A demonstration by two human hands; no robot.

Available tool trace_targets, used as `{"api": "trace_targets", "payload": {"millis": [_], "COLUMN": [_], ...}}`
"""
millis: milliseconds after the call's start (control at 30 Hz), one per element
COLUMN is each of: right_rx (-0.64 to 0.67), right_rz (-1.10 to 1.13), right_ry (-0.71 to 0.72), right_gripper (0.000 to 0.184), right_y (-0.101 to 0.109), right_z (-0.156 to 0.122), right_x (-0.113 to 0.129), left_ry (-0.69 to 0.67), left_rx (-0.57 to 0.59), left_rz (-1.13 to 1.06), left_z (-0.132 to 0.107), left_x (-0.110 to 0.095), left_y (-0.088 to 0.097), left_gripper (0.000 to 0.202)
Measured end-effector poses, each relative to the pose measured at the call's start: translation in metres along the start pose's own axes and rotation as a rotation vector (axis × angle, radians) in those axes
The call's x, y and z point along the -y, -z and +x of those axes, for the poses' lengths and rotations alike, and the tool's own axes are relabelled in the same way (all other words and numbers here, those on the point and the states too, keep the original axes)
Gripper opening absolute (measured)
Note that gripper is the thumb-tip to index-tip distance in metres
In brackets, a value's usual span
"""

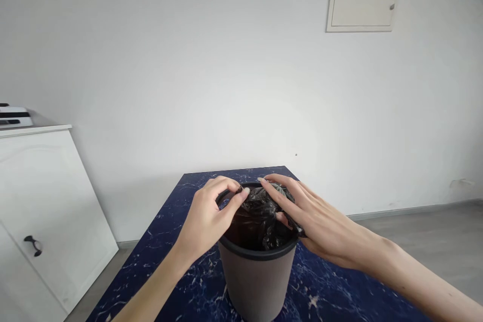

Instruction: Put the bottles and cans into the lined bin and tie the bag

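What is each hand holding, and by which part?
Both hold the black bag: the left hand pinches its edge at the rim of the bin; the right hand grips bunched plastic.

Head camera looks forward and down, close over the bin [256, 276]

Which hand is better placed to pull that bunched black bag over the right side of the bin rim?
Right, probably. The right hand lies over the bunched black bag at the right rim of the bin, thumb under its folds. The left hand has its fingertips at the left rim.
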State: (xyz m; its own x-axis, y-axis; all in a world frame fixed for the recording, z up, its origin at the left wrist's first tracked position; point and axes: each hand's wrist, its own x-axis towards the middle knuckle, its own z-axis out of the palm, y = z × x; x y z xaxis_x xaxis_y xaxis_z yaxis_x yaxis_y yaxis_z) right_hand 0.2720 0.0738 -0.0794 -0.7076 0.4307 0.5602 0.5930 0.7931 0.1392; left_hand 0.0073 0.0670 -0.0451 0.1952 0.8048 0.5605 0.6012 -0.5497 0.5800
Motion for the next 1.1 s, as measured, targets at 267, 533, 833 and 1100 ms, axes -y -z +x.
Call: {"api": "trace_targets", "payload": {"millis": [267, 533, 833, 1100], "right_rx": [0.048, 0.019, -0.170, 0.014], "right_rz": [0.117, 0.103, -0.088, 0.008], "right_ry": [-0.110, -0.134, -0.122, -0.226], "right_gripper": [0.078, 0.063, 0.066, 0.078], "right_y": [0.000, -0.004, -0.004, -0.012], "right_z": [-0.020, -0.012, -0.008, -0.025], "right_x": [-0.004, 0.000, -0.002, -0.007], "left_ry": [0.052, 0.155, 0.209, 0.269], "left_rx": [0.024, 0.235, 0.120, 0.136], "left_rz": [0.026, -0.609, -0.768, -0.607], "left_z": [-0.014, -0.011, -0.008, -0.017], "left_x": [0.027, -0.002, -0.005, 0.009], "left_y": [0.015, 0.014, 0.007, 0.012], "left_gripper": [0.040, 0.035, 0.035, 0.037]}}
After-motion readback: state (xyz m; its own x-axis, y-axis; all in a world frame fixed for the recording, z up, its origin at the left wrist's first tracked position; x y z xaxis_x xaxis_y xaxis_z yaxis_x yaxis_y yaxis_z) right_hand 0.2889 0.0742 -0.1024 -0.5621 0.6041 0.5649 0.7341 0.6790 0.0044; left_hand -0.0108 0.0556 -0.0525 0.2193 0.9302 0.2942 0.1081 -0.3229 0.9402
